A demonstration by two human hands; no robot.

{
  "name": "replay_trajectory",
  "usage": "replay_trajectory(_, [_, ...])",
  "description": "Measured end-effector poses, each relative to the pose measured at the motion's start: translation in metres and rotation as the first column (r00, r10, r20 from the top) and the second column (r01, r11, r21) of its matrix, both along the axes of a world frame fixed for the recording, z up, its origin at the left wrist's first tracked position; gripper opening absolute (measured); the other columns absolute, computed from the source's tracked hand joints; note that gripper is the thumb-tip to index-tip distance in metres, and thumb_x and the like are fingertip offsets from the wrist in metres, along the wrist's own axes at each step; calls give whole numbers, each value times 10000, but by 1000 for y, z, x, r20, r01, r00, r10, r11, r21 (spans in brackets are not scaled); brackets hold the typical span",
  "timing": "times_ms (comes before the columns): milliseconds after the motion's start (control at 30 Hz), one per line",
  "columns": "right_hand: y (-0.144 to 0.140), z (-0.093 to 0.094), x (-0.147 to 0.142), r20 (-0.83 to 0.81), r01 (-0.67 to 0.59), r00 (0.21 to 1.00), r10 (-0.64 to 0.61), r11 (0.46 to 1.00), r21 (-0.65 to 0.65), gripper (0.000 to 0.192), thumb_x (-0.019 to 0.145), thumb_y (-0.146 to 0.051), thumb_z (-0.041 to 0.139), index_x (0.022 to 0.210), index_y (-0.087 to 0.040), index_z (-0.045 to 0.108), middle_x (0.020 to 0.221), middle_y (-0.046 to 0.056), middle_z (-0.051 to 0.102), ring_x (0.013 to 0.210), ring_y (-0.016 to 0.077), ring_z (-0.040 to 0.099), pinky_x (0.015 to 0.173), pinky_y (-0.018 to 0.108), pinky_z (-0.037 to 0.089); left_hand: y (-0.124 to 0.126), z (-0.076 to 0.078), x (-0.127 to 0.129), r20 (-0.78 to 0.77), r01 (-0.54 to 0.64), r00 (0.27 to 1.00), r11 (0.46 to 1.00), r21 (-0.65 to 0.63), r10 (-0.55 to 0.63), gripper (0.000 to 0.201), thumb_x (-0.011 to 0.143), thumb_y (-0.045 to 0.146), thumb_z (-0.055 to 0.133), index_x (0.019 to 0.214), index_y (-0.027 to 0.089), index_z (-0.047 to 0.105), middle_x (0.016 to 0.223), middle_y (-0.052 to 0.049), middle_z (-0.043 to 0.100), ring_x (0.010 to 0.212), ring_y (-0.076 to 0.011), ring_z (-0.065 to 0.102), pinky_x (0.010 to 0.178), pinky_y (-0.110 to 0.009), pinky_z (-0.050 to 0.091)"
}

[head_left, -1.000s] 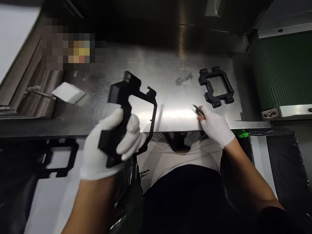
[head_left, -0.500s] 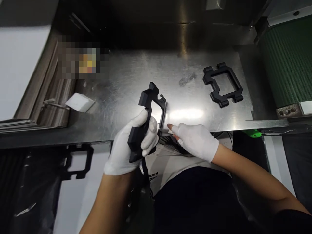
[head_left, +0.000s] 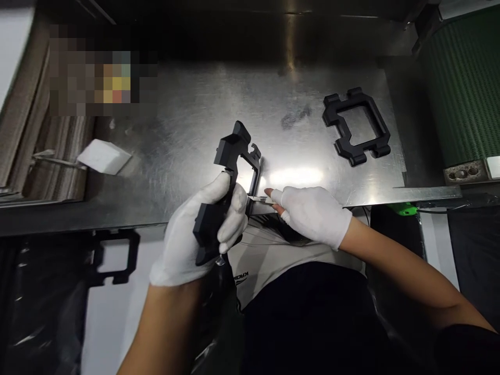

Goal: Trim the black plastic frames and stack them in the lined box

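Note:
My left hand [head_left: 182, 234], in a white glove, is closed around a black plastic frame [head_left: 209, 224] held up on edge over the front of the metal table. My right hand [head_left: 316, 214] wears a white glove with bare thumb and fingertip showing. It pinches a knife with a thin, pale blade [head_left: 258, 199]; the handle is hidden in the palm. The blade points left and its tip is at the lower inner side of the held frame, close to my left fingers. Whether the tip touches the plastic I cannot tell.
Another black frame [head_left: 332, 112] lies flat on the metal table [head_left: 187, 104], at the right. A white block [head_left: 103, 156] sits beside stacked cardboard [head_left: 68, 166] at the left. A green ribbed belt [head_left: 461, 94] is far right. Below the table edge hangs or lies one more frame [head_left: 133, 255].
The whole view has shifted, so the table's things appear higher and mostly further left. Both hands keep their grips, with the blade still at the frame's lower inner side.

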State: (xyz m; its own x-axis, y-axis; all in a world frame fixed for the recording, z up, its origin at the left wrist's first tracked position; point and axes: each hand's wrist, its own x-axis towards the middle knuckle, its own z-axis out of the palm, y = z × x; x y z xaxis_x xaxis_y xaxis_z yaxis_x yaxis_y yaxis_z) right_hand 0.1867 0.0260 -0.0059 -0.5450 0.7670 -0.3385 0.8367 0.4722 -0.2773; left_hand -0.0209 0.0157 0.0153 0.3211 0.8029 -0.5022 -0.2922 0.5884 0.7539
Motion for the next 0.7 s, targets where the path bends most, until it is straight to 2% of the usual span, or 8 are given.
replay_trajectory(167, [3, 1, 0, -33, 7, 999, -8, 999, -53, 345, 1161, -340, 414, 1363, -219, 665, 950, 53, 759, 634, 186, 642, 574, 293, 453, -1, 1, 2, -38, 0, 999, 1000, 5, 0, 494, 1063, 574, 589, 755, 195, 662, 398, 55, 406, 315, -80, 373, 403, -219, 314])
replay_trajectory(300, [6, 6, 5, -2, 134, 991, -134, 990, 47, 426, 1176, -319, 347, 1482, -217, 624, 1028, 85, 765, 709, 215, 688, 612, 320, 486, -1, 2, 1, -28, -14, 1000, 1000, -17, 13, 483, 1047, 579, 606, 752, 201, 664, 396, 56, 392, 318, -84, 368, 402, -223, 298])
replay_trajectory(400, [9, 9, 12, 0, 199, 980, -199, 980, 9, 444, 1176, -341, 371, 1542, -203, 582, 1102, 89, 765, 782, 229, 715, 654, 328, 520, 0, 1, 0, 9, -10, 1000, 1000, -17, 11, 469, 1052, 560, 606, 763, 197, 680, 404, 57, 395, 320, -86, 367, 397, -226, 286])
replay_trajectory(500, [13, 7, 18, 30, 285, 958, -286, 958, 45, 469, 1176, -326, 377, 1583, -157, 537, 1232, 127, 733, 886, 238, 725, 703, 322, 550, 0, -1, -5, 96, -31, 995, 999, -9, 32, 464, 1077, 506, 576, 747, 194, 670, 394, 64, 377, 303, -86, 351, 401, -232, 298])
replay_trajectory(600, [16, 4, 20, 36, 324, 943, -331, 938, 121, 442, 1165, -281, 391, 1520, -97, 580, 1305, 176, 686, 954, 253, 711, 732, 333, 570, -3, -5, -14, 234, -75, 970, 996, 45, 63, 485, 1076, 492, 597, 685, 205, 610, 339, 90, 290, 253, -95, 307, 414, -254, 353])
replay_trajectory(700, [14, 8, 15, -91, 344, 938, -333, 926, 157, 372, 1126, -235, 478, 1410, -79, 659, 1322, 197, 680, 1100, 314, 682, 919, 438, 594, -10, -16, -23, 441, -103, 897, 985, 138, 32, 500, 1072, 483, 631, 653, 223, 545, 278, 119, 198, 186, -100, 244, 375, -270, 323])
